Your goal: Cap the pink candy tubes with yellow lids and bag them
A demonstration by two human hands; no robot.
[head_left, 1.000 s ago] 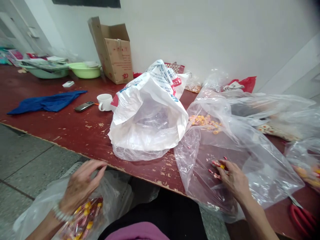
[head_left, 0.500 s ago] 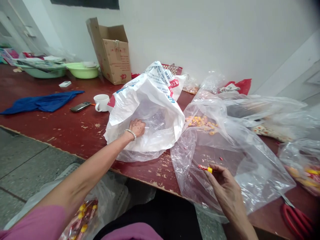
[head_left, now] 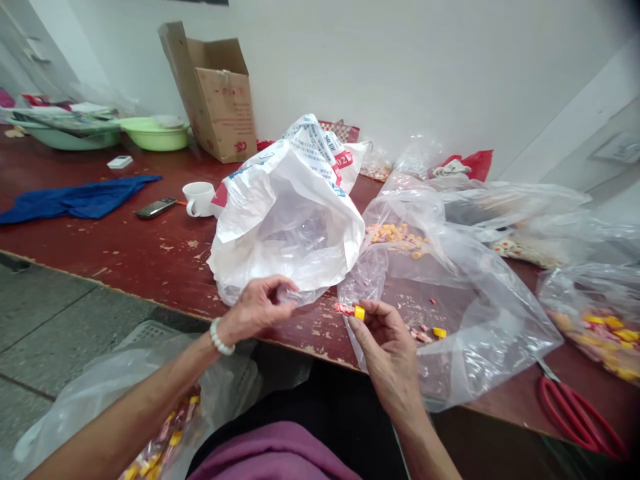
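My left hand (head_left: 257,308) is closed in a pinch on a small clear plastic piece (head_left: 289,293), held just in front of the big white plastic bag (head_left: 280,200). My right hand (head_left: 387,337) pinches a small red and yellow piece (head_left: 350,311) at the near edge of a wide clear bag (head_left: 480,287). Inside that clear bag lie several loose yellow and red bits (head_left: 400,235). The two hands are close together above the red table's front edge (head_left: 150,267).
A white cup (head_left: 199,198), phone (head_left: 155,208), blue cloth (head_left: 80,199), green basins (head_left: 155,132) and cardboard box (head_left: 220,90) stand to the left and back. Red scissors (head_left: 580,413) lie at right. A bag of finished red-yellow pieces (head_left: 160,443) rests on my lap.
My left hand came out of the white bag toward me, now pinching a clear piece. My right hand moved left with its red and yellow piece, meeting the left hand.
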